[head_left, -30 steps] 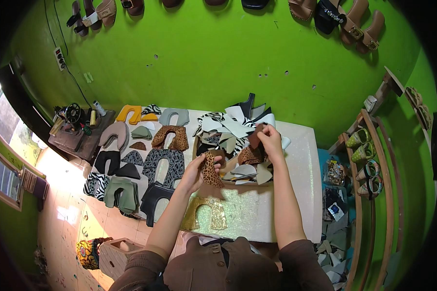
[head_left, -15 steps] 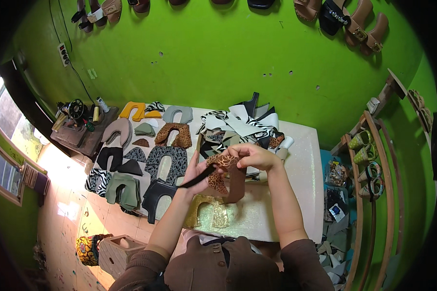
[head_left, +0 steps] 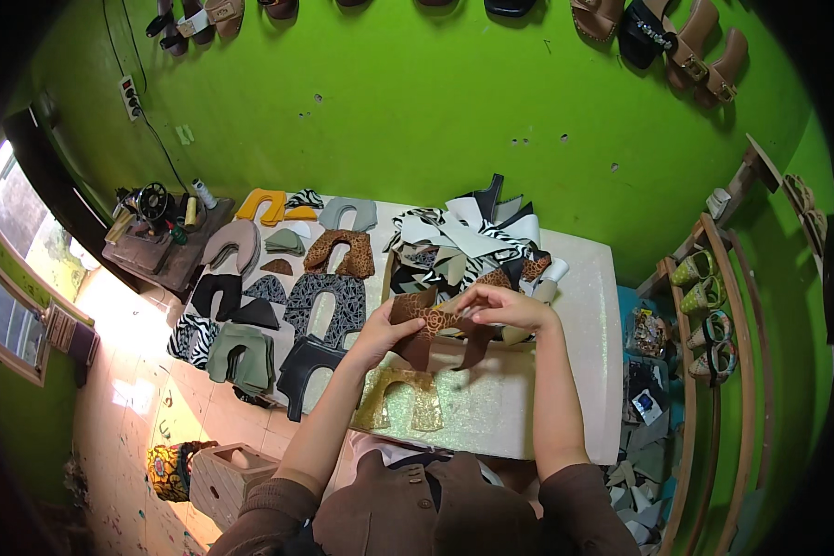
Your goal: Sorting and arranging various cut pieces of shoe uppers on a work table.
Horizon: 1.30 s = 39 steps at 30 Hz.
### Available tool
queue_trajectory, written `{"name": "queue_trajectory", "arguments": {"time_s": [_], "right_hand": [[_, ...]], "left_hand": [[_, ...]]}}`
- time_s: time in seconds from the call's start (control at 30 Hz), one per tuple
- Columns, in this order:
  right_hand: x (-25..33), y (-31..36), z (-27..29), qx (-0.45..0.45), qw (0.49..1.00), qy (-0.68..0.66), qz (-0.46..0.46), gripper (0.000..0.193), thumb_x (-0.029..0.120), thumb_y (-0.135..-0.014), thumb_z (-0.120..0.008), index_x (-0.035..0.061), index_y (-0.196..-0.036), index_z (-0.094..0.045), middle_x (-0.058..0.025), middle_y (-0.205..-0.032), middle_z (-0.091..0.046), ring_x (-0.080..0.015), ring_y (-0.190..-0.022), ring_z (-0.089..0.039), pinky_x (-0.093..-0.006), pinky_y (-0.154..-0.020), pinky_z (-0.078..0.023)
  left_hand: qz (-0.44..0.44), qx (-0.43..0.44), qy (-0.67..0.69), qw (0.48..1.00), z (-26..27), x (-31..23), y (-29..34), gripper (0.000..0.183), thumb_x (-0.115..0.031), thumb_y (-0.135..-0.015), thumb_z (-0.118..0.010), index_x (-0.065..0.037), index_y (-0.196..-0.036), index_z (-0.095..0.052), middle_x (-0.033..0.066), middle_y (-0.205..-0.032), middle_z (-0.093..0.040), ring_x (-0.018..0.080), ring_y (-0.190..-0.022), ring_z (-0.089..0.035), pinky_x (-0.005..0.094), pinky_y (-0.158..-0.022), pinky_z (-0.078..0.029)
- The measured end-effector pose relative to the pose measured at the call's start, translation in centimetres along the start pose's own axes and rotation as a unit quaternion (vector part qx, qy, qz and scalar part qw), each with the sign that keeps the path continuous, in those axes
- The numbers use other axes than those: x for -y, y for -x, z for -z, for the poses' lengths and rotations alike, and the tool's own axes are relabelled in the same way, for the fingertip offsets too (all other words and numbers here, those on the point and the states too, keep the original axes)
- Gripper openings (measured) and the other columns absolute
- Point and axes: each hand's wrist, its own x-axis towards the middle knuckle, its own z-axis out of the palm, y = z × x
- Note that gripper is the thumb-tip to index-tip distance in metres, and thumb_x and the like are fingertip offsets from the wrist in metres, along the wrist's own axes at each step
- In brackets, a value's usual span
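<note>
Above the table's middle, my left hand (head_left: pixel 378 334) grips a brown leopard-patterned shoe-upper piece (head_left: pixel 438 322), its thumb pressed on the printed face. Plain brown parts of the material hang below on both sides. At the other end, my right hand (head_left: pixel 511 308) has its fingers bent, thumb and fingertips closed on the edge. Right below lies a glittery gold U-shaped piece (head_left: pixel 372 405). A black cut piece (head_left: pixel 298 363) rests close to my left forearm. Just beyond both hands, a heap of zebra, white, grey and leopard offcuts (head_left: pixel 473 243) fills a box.
Stacks of cut uppers, among them grey-patterned (head_left: pixel 322 306), leopard (head_left: pixel 340 252) and olive (head_left: pixel 243 357) ones, cover the table's left half. A sewing machine (head_left: pixel 148 204) stands at far left. A wooden rack with sandals (head_left: pixel 704 295) and scraps (head_left: pixel 635 463) are at right.
The patterned piece has turned and been spread more sideways between my hands. The black strip that hung by my left hand is out of sight. My right hand has shifted slightly right and nearer.
</note>
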Motion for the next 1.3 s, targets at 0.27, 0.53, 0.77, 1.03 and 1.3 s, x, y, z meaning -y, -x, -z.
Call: {"name": "queue_trajectory", "arguments": {"time_s": [0.27, 0.53, 0.77, 1.03, 1.3], "right_hand": [[-0.2, -1.5, -3.4, -0.047, 0.979, 0.195, -0.023, 0.025, 0.023, -0.083, -0.063, 0.0027, -0.097, -0.06, -0.004, -0.082, -0.063, -0.0091, -0.077, -0.055, -0.0258, -0.069, -0.044], [0.3, -2.4, -4.6, -0.161, 0.905, 0.368, 0.142, 0.019, 0.019, -0.079, -0.062, 0.0021, -0.087, -0.061, -0.0115, -0.077, -0.06, -0.0237, -0.072, -0.058, -0.0321, -0.066, -0.045], [-0.8, -2.8, -5.4, -0.157, 0.932, 0.32, 0.065, 0.029, 0.02, -0.079, -0.063, 0.0053, -0.102, -0.054, -0.0099, -0.072, -0.059, -0.0239, -0.065, -0.058, -0.0329, -0.059, -0.044], [-3.6, -1.7, -2.1, -0.219, 0.947, 0.235, 0.014, 0.017, 0.015, -0.079, -0.062, 0.0042, -0.092, -0.061, -0.009, -0.072, -0.061, -0.0198, -0.063, -0.057, -0.0305, -0.06, -0.044], [-5.5, -1.7, 2.1, -0.336, 0.774, 0.537, 0.002, 0.032, 0.016, -0.071, -0.066, 0.0109, -0.102, -0.061, -0.0063, -0.096, -0.06, -0.0252, -0.095, -0.053, -0.0354, -0.082, -0.042]], "left_hand": [[0.03, 0.029, -0.064, 0.997, -0.7, -0.4, 0.2, 0.038, -0.025, -0.087, -0.059, 0.0, -0.114, -0.05, 0.0056, -0.099, -0.06, 0.0124, -0.087, -0.058, 0.0272, -0.079, -0.046], [0.098, 0.103, 0.07, 0.987, -0.8, -0.2, 0.5, 0.047, -0.04, -0.093, -0.043, 0.0, -0.117, -0.047, 0.0104, -0.103, -0.059, 0.0154, -0.086, -0.06, 0.0293, -0.082, -0.047], [0.097, 0.134, -0.051, 0.985, -0.1, 0.4, 0.1, 0.021, -0.016, -0.092, -0.048, -0.001, -0.107, -0.051, 0.0055, -0.088, -0.06, 0.0119, -0.078, -0.06, 0.0249, -0.074, -0.049], [0.085, 0.023, -0.031, 0.996, 1.6, -1.0, -1.3, 0.017, -0.012, -0.095, -0.04, -0.001, -0.096, -0.052, 0.0028, -0.079, -0.057, 0.0108, -0.069, -0.056, 0.0241, -0.066, -0.047], [0.04, -0.066, -0.022, 0.997, 1.1, -2.3, -4.4, 0.018, -0.014, -0.095, -0.041, -0.001, -0.103, -0.05, 0.0053, -0.084, -0.06, 0.0118, -0.071, -0.059, 0.025, -0.065, -0.05]]}}
